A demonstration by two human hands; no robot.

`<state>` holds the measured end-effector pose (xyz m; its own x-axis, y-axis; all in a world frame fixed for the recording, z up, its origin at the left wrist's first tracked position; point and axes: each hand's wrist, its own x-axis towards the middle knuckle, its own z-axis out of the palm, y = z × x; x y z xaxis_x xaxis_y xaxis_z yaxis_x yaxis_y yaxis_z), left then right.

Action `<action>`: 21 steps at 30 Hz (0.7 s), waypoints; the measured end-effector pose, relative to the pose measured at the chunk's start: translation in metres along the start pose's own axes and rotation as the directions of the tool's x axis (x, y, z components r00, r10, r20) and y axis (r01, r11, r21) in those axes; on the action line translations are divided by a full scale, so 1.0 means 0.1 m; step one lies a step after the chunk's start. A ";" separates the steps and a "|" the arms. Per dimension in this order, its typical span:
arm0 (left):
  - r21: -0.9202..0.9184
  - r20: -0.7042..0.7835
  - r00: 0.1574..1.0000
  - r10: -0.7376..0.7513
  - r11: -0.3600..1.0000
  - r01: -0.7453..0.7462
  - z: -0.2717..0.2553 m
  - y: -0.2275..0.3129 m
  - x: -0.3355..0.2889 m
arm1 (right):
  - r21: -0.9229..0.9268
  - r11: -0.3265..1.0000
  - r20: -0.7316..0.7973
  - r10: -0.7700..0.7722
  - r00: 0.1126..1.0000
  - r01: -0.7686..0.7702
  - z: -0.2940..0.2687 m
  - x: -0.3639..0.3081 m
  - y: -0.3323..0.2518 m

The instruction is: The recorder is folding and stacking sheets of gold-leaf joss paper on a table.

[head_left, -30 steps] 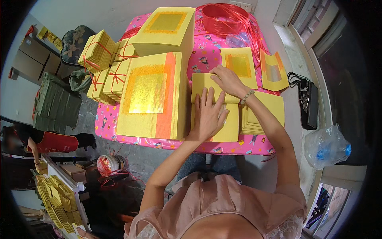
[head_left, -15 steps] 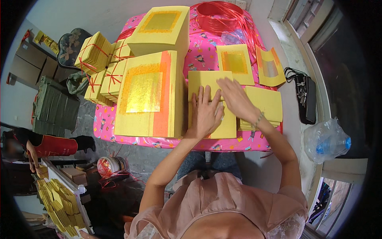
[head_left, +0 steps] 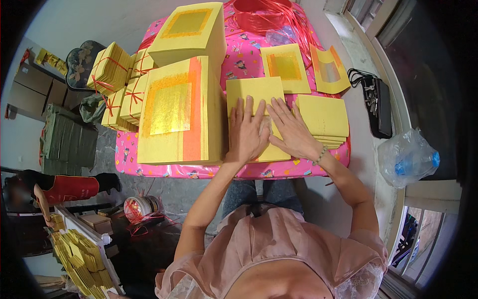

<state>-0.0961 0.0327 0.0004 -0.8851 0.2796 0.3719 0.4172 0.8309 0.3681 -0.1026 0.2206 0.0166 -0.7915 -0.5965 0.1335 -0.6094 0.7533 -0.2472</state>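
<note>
A yellow paper sheet (head_left: 255, 87) lies on the pink table cover in front of me. My left hand (head_left: 249, 130) rests flat on it, fingers stretched toward its far part. Beside it my right hand (head_left: 293, 130) is laid flat too, fingers spread, across the sheet's right side; the two thumbs nearly meet. A small patch of other colour shows between the hands, mostly covered. Just right of my right hand sits a pile of folded yellow paper (head_left: 324, 117). To the left stands a tall stack of yellow paper (head_left: 172, 107) with a gold square and orange band on top.
Behind it is another tall paper stack (head_left: 185, 26). Red-tied paper bundles (head_left: 110, 67) sit at the left. Two loose gold-centred sheets, one flat (head_left: 285, 67) and one curled (head_left: 329, 70), lie beyond my hands. A black pouch (head_left: 377, 107) and plastic bag (head_left: 409, 158) rest on the sill.
My right hand, blurred and raised over the far part of the sheet before, now lies flat beside my left hand. The whole view has shifted slightly.
</note>
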 end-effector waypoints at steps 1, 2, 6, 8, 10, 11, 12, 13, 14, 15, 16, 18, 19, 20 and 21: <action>0.060 0.007 1.000 -0.027 0.998 0.027 -0.03 0.01 -0.01 | 0.002 1.000 0.001 0.002 1.000 -0.002 0.01 -0.01 0.00; 0.130 -0.001 1.000 -0.030 0.991 0.030 -0.01 -0.05 -0.07 | -0.021 1.000 -0.009 -0.014 1.000 0.014 0.02 -0.01 -0.01; 0.052 0.009 0.997 -0.081 0.995 0.081 -0.01 -0.10 -0.15 | -0.054 0.998 -0.021 -0.033 0.999 0.031 0.02 -0.01 -0.01; 0.064 0.015 0.996 -0.093 0.994 0.091 -0.01 -0.09 -0.17 | -0.056 0.998 -0.012 -0.039 0.999 0.038 0.02 0.00 -0.02; 0.068 0.023 0.996 -0.092 0.994 0.090 0.00 -0.08 -0.16 | -0.065 0.997 -0.005 -0.032 0.999 0.032 0.02 -0.01 0.00; 0.057 0.024 0.995 -0.092 0.994 0.091 0.00 -0.09 -0.15 | -0.057 0.998 -0.011 -0.031 0.999 0.031 0.02 0.00 0.00; 0.049 0.026 0.995 -0.097 0.994 0.096 0.00 -0.10 -0.17 | -0.046 0.998 -0.014 -0.034 0.999 0.033 0.03 0.00 -0.01; 0.052 0.028 0.995 -0.100 0.994 0.098 0.01 -0.11 -0.18 | -0.043 0.998 -0.014 -0.036 0.999 0.035 0.01 0.02 -0.02; 0.054 0.021 0.995 -0.102 0.993 0.100 0.01 -0.13 -0.18 | -0.033 0.999 0.025 -0.014 1.000 0.015 -0.02 0.04 -0.03; 0.052 0.014 0.995 -0.097 0.994 0.096 0.01 -0.13 -0.16 | -0.028 1.000 0.062 0.014 0.998 -0.012 -0.06 0.06 -0.02; 0.052 0.014 0.995 -0.095 0.994 0.094 0.01 -0.13 -0.14 | -0.068 0.998 0.020 0.018 1.000 -0.016 -0.09 0.08 -0.03; 0.009 0.011 0.993 -0.114 0.993 0.114 -0.02 -0.14 -0.12 | -0.048 0.999 -0.027 0.021 0.999 -0.022 -0.07 0.13 0.00; 0.012 0.008 0.993 -0.115 0.993 0.115 -0.04 -0.13 -0.13 | -0.027 0.999 -0.073 0.023 0.997 -0.025 -0.08 0.17 0.01; -0.023 -0.042 0.993 -0.112 0.994 0.111 -0.07 -0.13 -0.14 | -0.027 0.999 -0.076 0.020 0.997 -0.022 -0.10 0.20 0.02; -0.058 -0.090 0.990 -0.111 0.993 0.106 -0.10 -0.12 -0.15 | -0.011 1.000 -0.124 0.012 0.992 -0.013 -0.12 0.23 0.02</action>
<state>-0.0860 0.0140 -0.0014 -0.9036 0.1414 0.4043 0.3326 0.8264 0.4544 -0.1229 0.2121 0.0308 -0.7982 -0.5485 0.2490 -0.5994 0.7642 -0.2380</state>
